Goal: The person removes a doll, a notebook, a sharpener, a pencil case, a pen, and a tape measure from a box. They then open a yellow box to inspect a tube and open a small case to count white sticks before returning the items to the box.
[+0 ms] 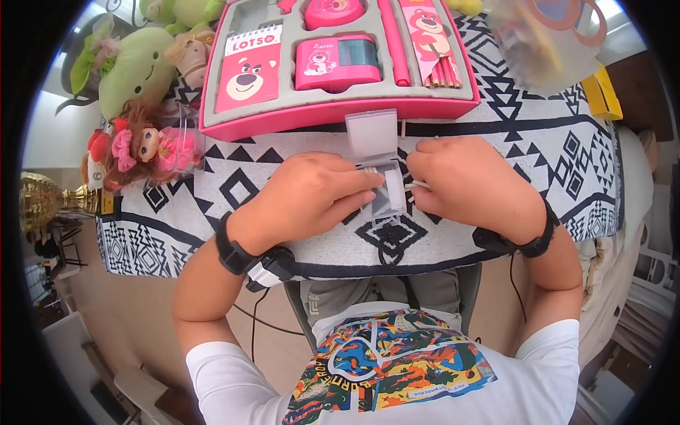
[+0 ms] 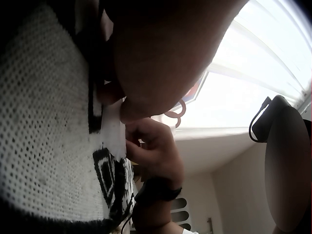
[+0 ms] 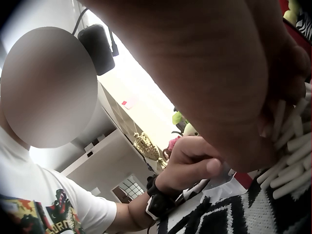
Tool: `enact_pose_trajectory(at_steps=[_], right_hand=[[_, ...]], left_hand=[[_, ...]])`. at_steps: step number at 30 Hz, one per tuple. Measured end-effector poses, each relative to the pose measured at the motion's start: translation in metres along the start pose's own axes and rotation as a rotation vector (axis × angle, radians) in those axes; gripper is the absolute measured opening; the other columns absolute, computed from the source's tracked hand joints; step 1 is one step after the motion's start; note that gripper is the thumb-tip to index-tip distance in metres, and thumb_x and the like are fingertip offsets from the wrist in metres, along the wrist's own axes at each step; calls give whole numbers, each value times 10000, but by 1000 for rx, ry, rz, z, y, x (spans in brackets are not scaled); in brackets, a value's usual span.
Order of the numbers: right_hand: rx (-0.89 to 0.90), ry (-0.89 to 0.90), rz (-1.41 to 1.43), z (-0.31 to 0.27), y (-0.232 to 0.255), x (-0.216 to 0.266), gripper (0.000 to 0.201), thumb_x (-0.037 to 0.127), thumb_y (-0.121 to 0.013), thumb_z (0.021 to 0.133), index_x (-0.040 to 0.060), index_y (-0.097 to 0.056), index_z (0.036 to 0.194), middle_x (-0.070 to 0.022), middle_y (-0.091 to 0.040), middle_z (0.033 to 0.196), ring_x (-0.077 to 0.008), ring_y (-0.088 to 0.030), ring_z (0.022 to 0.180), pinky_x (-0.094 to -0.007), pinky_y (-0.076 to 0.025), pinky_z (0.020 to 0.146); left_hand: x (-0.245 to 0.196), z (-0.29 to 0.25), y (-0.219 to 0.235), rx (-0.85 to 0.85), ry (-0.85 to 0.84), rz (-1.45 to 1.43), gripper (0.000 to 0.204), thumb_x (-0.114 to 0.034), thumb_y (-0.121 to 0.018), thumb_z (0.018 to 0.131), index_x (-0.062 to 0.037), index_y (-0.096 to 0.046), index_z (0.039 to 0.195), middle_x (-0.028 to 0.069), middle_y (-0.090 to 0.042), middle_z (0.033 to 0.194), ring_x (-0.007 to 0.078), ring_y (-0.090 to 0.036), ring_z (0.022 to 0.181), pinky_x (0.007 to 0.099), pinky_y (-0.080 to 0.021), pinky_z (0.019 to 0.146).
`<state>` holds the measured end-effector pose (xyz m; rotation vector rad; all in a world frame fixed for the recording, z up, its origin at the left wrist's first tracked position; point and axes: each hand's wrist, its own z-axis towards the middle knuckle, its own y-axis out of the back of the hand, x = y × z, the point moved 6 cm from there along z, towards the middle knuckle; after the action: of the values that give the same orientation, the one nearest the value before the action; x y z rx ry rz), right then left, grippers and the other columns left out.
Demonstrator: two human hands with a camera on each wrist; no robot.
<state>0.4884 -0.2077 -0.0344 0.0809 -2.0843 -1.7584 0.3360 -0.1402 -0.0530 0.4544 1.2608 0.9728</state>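
Note:
A small clear plastic box [image 1: 388, 198], its hinged lid [image 1: 372, 134] tipped back, sits on the patterned cloth. White sticks lie inside it. My left hand [image 1: 312, 188] holds the box from the left, fingers over its opening. At its right side, my right hand [image 1: 474, 173] has curled fingers, with a white stick [image 1: 418, 185] poking out between them. In the right wrist view, several short white sticks [image 3: 292, 170] lie in a loose pile on the cloth beside the right fingers; from the head, that hand hides most of them.
Beyond the hands stands a pink stationery gift box [image 1: 340, 117] with notepad, sharpener and pencils. A doll [image 1: 152, 145] and green plush toy [image 1: 138, 71] are at left. At right are a yellow box [image 1: 602, 92] and a clear bag [image 1: 538, 49].

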Motion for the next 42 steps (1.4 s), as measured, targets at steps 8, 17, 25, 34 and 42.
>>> enact_pose_trajectory(at_steps=[8,17,25,34,42], right_hand=[[-139,-136,230,0,6,-17,156,158,-710,787,28,-624,797,-136,-635,769,-329,-659,714,-412,-528,658],[-271,-74,229,18,0,2,172,164,-702,812,15,-615,817,-157,-628,742,-346,-652,698,-422,-529,650],[-229,-110,284,18,-5,5,180,171,-705,857,11,-620,853,-159,-641,747,-348,-661,709,-422,-530,649],[-206,-62,357,16,-4,3,154,162,-697,883,14,-657,896,-144,-657,762,-317,-673,714,-400,-529,647],[-186,-76,386,17,-2,-1,135,142,-688,878,16,-659,914,-136,-657,767,-318,-672,726,-407,-531,672]], left_hand=[[2,-1,0,2,11,-28,187,-142,-721,893,-82,-732,1070,85,-603,706,289,-610,669,403,-484,644],[3,-1,2,9,44,-36,180,-137,-719,889,-70,-731,1056,97,-625,717,297,-625,675,405,-489,645],[5,-3,2,-2,65,-39,180,-140,-711,901,-67,-729,1065,110,-638,726,308,-636,674,406,-494,635],[7,-3,1,-19,83,-55,197,-137,-711,901,-60,-724,1082,117,-654,747,315,-646,685,401,-505,647],[8,-3,1,-19,93,-51,213,-120,-711,895,-60,-724,1099,119,-670,769,315,-661,710,399,-515,665]])
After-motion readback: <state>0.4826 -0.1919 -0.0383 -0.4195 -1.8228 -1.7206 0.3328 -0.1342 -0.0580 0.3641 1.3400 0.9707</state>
